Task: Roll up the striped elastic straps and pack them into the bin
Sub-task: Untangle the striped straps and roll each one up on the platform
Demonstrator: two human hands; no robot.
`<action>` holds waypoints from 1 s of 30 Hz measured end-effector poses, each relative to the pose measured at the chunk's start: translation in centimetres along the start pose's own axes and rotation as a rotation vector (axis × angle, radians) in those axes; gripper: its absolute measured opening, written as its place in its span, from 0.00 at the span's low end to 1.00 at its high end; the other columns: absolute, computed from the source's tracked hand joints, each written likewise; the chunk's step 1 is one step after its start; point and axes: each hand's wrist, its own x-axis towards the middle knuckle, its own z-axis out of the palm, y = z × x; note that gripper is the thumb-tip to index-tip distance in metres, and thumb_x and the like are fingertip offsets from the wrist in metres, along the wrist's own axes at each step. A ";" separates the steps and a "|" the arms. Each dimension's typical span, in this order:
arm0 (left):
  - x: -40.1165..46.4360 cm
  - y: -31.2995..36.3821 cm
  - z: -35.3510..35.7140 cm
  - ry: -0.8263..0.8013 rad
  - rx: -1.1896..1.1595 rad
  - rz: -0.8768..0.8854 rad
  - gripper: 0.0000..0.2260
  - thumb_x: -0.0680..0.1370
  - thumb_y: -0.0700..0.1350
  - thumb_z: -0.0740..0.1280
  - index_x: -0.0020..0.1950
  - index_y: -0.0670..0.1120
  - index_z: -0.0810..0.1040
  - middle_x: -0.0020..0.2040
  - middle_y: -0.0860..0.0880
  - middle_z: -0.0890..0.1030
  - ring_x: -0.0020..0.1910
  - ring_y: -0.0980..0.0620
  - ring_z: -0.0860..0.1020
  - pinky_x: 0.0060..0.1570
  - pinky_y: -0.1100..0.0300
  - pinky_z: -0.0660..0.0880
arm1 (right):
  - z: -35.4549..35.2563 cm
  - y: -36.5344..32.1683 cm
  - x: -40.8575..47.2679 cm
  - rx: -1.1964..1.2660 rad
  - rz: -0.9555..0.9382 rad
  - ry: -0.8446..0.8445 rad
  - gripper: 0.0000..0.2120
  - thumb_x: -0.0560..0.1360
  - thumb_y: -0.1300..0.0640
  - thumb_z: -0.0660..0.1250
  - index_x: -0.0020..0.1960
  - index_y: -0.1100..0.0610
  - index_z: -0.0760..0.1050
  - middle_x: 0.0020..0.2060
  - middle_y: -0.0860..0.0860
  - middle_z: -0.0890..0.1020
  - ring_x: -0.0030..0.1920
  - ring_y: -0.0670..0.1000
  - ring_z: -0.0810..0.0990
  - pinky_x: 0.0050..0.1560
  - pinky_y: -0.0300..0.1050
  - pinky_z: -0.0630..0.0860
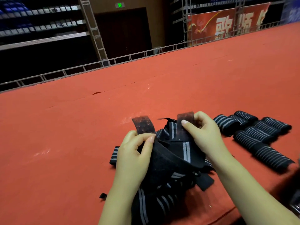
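A tangled heap of black elastic straps with grey stripes [170,174] lies on the red surface in front of me. My left hand [136,153] pinches one strap just below its dusty fastener end [142,125], which sticks up. My right hand [204,132] pinches another strap's fastener end [185,117] between thumb and fingers, raised above the heap. Several rolled-up striped straps [258,135] lie side by side to the right. No bin shows clearly in view.
The red carpeted surface [81,127] stretches far ahead and to the left. A metal truss rail [113,60] borders its far edge. A dark object [296,200] sits cut off at the right edge. Small black scraps [102,196] lie near the heap.
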 end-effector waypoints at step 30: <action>-1.5 1.6 0.5 -0.069 -0.276 0.041 0.10 0.77 0.48 0.62 0.46 0.59 0.83 0.47 0.56 0.78 0.49 0.61 0.77 0.46 0.70 0.71 | 1.2 -4.8 -4.0 0.684 0.053 -0.430 0.17 0.69 0.37 0.68 0.45 0.50 0.79 0.46 0.50 0.80 0.38 0.45 0.79 0.40 0.41 0.78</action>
